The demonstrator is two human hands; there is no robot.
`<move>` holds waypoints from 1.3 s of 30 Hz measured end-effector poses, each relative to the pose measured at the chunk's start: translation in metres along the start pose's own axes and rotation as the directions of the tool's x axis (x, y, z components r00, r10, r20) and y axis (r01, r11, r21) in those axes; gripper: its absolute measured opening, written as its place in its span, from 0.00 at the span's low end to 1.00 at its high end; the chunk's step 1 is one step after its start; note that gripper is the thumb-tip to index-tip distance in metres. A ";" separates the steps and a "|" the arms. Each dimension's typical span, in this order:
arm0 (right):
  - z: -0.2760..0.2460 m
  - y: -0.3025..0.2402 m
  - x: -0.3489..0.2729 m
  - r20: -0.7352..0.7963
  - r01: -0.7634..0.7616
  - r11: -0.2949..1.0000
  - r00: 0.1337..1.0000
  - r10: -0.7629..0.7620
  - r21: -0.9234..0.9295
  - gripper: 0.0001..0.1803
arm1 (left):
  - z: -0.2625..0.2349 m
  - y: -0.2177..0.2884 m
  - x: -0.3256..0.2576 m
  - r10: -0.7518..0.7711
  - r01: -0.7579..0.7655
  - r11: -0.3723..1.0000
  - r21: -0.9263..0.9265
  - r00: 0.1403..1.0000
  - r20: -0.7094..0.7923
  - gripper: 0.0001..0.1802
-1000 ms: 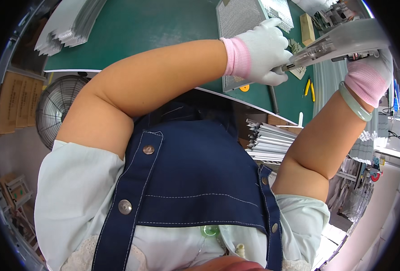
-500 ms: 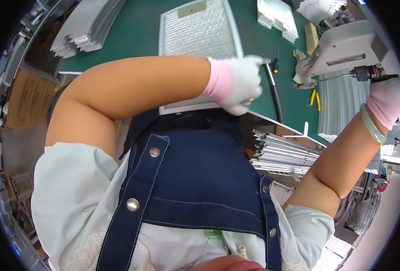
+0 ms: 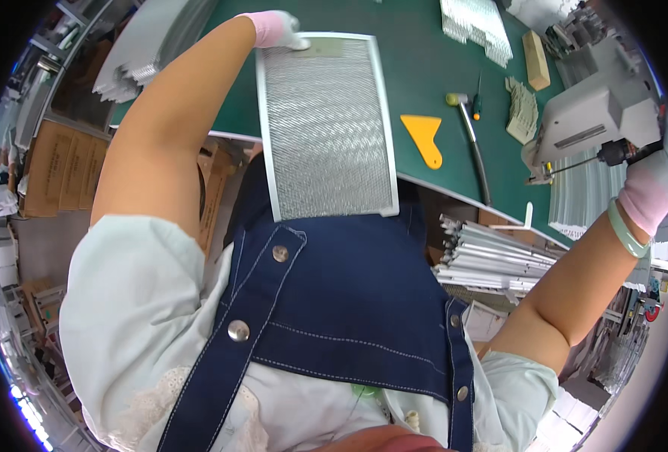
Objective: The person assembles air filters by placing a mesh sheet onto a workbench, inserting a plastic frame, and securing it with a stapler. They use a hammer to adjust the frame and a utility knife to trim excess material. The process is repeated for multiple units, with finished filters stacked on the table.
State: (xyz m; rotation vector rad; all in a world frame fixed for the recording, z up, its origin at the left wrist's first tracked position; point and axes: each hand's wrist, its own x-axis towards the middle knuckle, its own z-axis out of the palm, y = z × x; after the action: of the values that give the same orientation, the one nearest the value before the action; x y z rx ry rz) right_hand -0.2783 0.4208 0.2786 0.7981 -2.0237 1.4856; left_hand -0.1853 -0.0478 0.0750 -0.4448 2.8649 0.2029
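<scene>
A mesh filter panel in a pale metal frame stretches from the green table over its near edge to my apron. My left hand, in a white glove with a pink cuff, grips its far left corner, the thumb over the frame. Far to the right, my right hand, gloved alike, is closed around a black power screwdriver with a long thin metal bit. It is beside a pale grey machine; the picture's dark rim hides some of the fingers. A yellow scraper lies right of the panel.
A hammer and a small screwdriver lie on the green table. Stacked metal sheets stand at the far left. A wooden block is at the far right. Metal strips sit below the table edge.
My left hand has swung from the panel's right side to its far left corner and taken hold. The panel has come toward me. The scraper, mostly hidden before, now lies in plain sight.
</scene>
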 end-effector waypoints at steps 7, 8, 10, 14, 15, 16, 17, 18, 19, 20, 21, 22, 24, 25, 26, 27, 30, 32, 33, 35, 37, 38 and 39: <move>-0.005 0.040 0.000 -0.170 0.053 0.939 0.979 -0.117 -0.341 0.16 | -0.074 0.103 -0.132 0.641 -0.665 0.703 0.254 0.436 -0.632 0.07; 0.007 0.040 -0.003 -0.195 0.038 0.965 0.977 -0.091 -0.259 0.15 | -0.057 0.114 -0.153 0.669 -0.688 0.687 0.235 0.470 -0.576 0.07; 0.032 0.031 -0.016 -0.244 -0.011 0.998 0.970 -0.003 -0.059 0.16 | -0.027 0.132 -0.190 0.693 -0.716 0.686 0.129 0.590 -0.414 0.07; 0.100 0.014 -0.046 -0.227 -0.095 0.936 0.957 0.180 0.340 0.09 | 0.013 0.146 -0.213 0.646 -0.693 0.721 -0.017 0.681 -0.343 0.07; 0.106 0.021 -0.048 -0.218 -0.086 0.922 0.959 0.179 0.378 0.10 | 0.015 0.149 -0.211 0.659 -0.700 0.714 -0.005 0.675 -0.330 0.08; 0.110 0.025 -0.049 -0.230 -0.072 0.915 0.957 0.175 0.396 0.12 | 0.016 0.152 -0.210 0.672 -0.707 0.707 0.008 0.669 -0.318 0.08; 0.110 0.025 -0.052 -0.225 -0.031 0.918 0.966 0.130 0.396 0.09 | 0.018 0.154 -0.207 0.684 -0.713 0.700 0.020 0.663 -0.305 0.08; 0.118 0.016 -0.054 -0.207 0.008 0.911 0.975 0.085 0.412 0.07 | 0.020 0.153 -0.206 0.685 -0.725 0.689 0.001 0.651 -0.325 0.09; 0.122 0.008 -0.057 -0.192 0.051 0.905 0.981 0.035 0.423 0.05 | 0.023 0.152 -0.203 0.689 -0.740 0.673 -0.017 0.635 -0.349 0.09; 0.122 0.001 -0.062 -0.145 0.033 0.870 0.988 0.044 0.492 0.05 | 0.025 0.151 -0.201 0.691 -0.754 0.656 -0.035 0.619 -0.374 0.10; 0.120 -0.005 -0.067 -0.101 0.013 0.834 0.994 0.052 0.552 0.06 | 0.026 0.153 -0.199 0.700 -0.763 0.646 -0.032 0.609 -0.374 0.10; 0.122 -0.008 -0.066 -0.133 0.005 0.851 0.988 0.077 0.525 0.06 | 0.027 0.154 -0.197 0.707 -0.770 0.637 -0.030 0.599 -0.375 0.11; 0.120 -0.009 -0.068 -0.150 0.009 0.857 0.985 0.080 0.515 0.06 | 0.027 0.156 -0.195 0.721 -0.784 0.620 -0.037 0.588 -0.367 0.11; 0.117 -0.008 -0.070 -0.135 0.023 0.847 0.989 0.058 0.532 0.06 | 0.025 0.157 -0.194 0.727 -0.789 0.612 -0.046 0.585 -0.359 0.12; 0.116 -0.008 -0.071 -0.129 0.030 0.840 0.990 0.048 0.542 0.06 | 0.024 0.158 -0.193 0.733 -0.795 0.604 -0.055 0.582 -0.351 0.12; 0.116 -0.008 -0.072 -0.120 0.035 0.830 0.992 0.038 0.557 0.06 | 0.024 0.158 -0.192 0.735 -0.800 0.597 -0.065 0.577 -0.355 0.12; 0.116 -0.008 -0.071 -0.110 0.024 0.823 0.993 0.047 0.567 0.06 | 0.023 0.158 -0.190 0.734 -0.811 0.577 -0.094 0.566 -0.374 0.12; 0.115 -0.006 -0.068 -0.103 0.006 0.832 0.993 0.061 0.555 0.05 | 0.024 0.160 -0.187 0.726 -0.814 0.570 -0.108 0.562 -0.397 0.12; 0.116 -0.006 -0.066 -0.105 -0.001 0.838 0.992 0.070 0.546 0.05 | 0.024 0.160 -0.186 0.725 -0.814 0.570 -0.115 0.563 -0.397 0.11; 0.117 -0.006 -0.066 -0.115 -0.013 0.844 0.989 0.088 0.536 0.06 | 0.024 0.161 -0.184 0.721 -0.813 0.568 -0.128 0.566 -0.398 0.10; 0.116 -0.006 -0.066 -0.090 -0.015 0.832 0.993 0.078 0.555 0.05 | 0.020 0.160 -0.186 0.724 -0.791 0.597 -0.131 0.602 -0.335 0.10; 0.117 -0.007 -0.067 -0.087 -0.017 0.819 0.993 0.081 0.573 0.05 | 0.018 0.159 -0.187 0.724 -0.780 0.612 -0.132 0.620 -0.303 0.10; 0.115 -0.009 -0.067 -0.091 -0.012 0.809 0.993 0.081 0.588 0.05 | 0.011 0.159 -0.187 0.735 -0.787 0.603 -0.130 0.611 -0.295 0.09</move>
State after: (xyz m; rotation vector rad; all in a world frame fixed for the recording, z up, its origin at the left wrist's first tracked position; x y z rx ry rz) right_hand -0.2314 0.3190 0.2064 0.8691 -1.5031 2.1806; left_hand -0.0599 0.1572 0.1271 0.8492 3.0439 0.7044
